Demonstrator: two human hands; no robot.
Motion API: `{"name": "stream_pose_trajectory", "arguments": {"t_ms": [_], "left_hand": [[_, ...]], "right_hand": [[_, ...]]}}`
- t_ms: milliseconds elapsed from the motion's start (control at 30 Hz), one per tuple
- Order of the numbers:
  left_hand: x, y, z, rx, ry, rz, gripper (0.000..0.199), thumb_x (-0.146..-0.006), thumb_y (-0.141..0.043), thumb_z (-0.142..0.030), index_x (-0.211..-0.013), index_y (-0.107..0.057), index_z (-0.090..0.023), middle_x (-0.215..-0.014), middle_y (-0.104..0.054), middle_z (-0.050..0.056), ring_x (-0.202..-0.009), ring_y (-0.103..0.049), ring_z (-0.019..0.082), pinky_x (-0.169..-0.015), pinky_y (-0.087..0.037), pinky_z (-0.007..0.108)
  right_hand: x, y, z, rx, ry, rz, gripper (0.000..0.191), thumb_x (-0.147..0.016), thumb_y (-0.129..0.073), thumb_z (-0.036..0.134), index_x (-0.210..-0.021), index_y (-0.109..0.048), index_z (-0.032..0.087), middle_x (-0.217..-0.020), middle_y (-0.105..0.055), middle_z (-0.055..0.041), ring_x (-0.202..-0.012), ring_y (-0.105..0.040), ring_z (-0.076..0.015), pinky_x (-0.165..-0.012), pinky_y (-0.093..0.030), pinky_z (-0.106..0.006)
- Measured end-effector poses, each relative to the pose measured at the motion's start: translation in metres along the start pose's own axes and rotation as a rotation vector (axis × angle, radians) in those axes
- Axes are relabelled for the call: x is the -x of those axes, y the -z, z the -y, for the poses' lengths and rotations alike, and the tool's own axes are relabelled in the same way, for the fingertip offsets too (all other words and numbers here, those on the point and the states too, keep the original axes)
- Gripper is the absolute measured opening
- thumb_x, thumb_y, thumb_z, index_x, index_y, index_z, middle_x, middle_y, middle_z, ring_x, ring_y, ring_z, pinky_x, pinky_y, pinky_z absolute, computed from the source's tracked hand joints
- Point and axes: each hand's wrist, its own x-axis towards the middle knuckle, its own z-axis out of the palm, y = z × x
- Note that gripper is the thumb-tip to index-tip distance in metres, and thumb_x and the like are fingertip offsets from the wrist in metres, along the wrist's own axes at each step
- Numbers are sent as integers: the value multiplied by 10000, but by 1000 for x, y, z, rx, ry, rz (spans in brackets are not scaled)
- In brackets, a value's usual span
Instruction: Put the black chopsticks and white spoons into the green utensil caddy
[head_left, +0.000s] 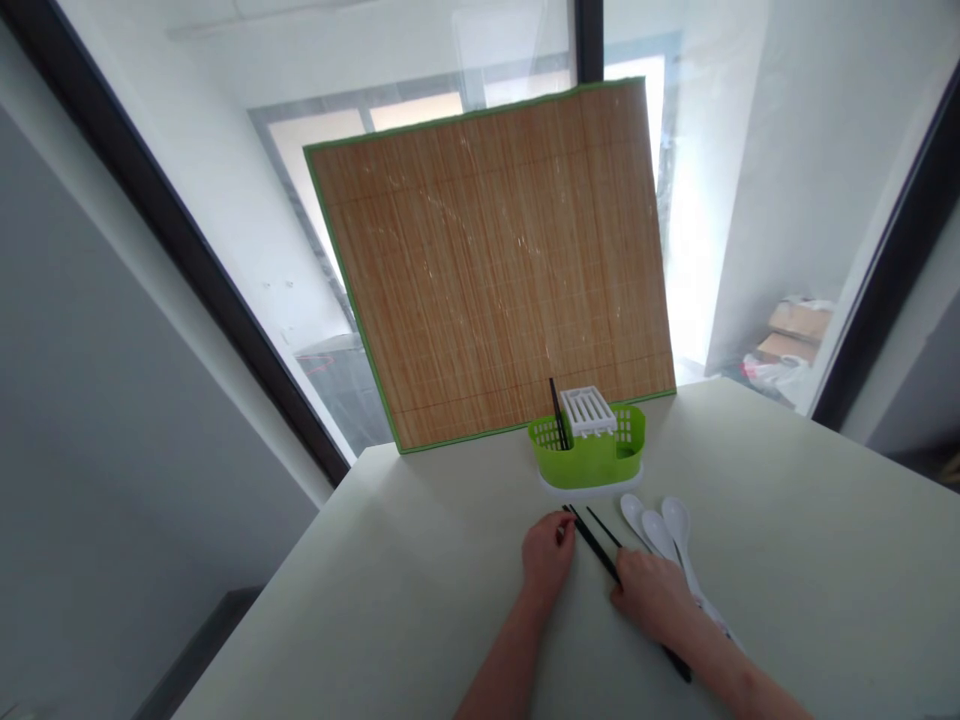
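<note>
Several black chopsticks lie slantwise on the pale table in front of me. My left hand is closed, its fingertips pinching at their thin far ends. My right hand is curled over the middle of the chopsticks, gripping them; the thick ends show below its wrist. One chopstick sticks out apart from the others, ahead of the right fingers. Just right of that hand lie white spoons, their handles partly hidden by the right hand and forearm. Beyond both hands stands a green utensil basket with black chopsticks upright in its left compartment.
A white slotted rack sits on the middle of the basket, which rests on a white base. Behind it a bamboo mat with green edging leans against the glass. Cardboard boxes are visible beyond the glass. The table's edge runs along the right.
</note>
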Motion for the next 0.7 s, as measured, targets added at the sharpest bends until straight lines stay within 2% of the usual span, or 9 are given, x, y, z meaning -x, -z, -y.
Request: {"name": "stream_pose_trajectory", "arguments": {"t_ms": [200, 333, 433, 533, 600, 700], "left_hand": [[0, 0, 0, 15, 3, -2, 225, -836, -457, -261, -903, -668, -220, -860, -691, 7, -673, -586, 134, -679, -444, 261], [-2, -1, -2, 121, 18, -17, 230, -835, -479, -312, -864, -679, -202, -822, -687, 25, -672, -579, 139, -670, -452, 265], [-4, 0, -8, 391, 97, 30, 277, -810, -529, -394, -859, -681, -167, -748, -669, 40, -581, -545, 122, -547, -447, 236], [-5, 4, -16, 757, 135, 127, 363, -766, -596, -432, -974, -662, -141, -713, -642, 32, -477, -465, 79, -420, -388, 198], [-4, 8, -21, 930, 112, 154, 382, -738, -645, -410, -1007, -656, -138, -673, -617, 14, -458, -436, 62, -411, -380, 188], [-1, 13, -26, 1051, 86, 144, 336, -714, -687, -365, -963, -675, -140, -637, -599, 1, -453, -427, 54, -424, -398, 193]], "right_hand": [[0, 0, 0, 26, 13, -3, 224, -768, -442, 101, -759, -658, 161, -706, -681, -115, -631, -644, -210, -546, -369, -277], [-1, 6, -6, 15, 34, 10, 219, -832, -433, 164, -751, -636, 173, -712, -689, -108, -646, -652, -230, -518, -352, -280], [-5, 19, -9, -76, 83, -23, 213, -887, -418, 270, -794, -593, 194, -694, -671, -72, -656, -643, -223, -530, -357, -279], [-10, 29, -7, -261, 217, -90, 217, -923, -378, 300, -820, -544, 206, -763, -639, -41, -719, -622, -197, -597, -387, -276], [-13, 31, -4, -382, 301, -120, 210, -933, -366, 297, -832, -526, 207, -818, -606, -33, -753, -602, -178, -646, -402, -272], [-17, 26, 1, -530, 358, -141, 199, -939, -359, 280, -831, -509, 207, -839, -567, -24, -758, -574, -158, -684, -412, -266]]}}
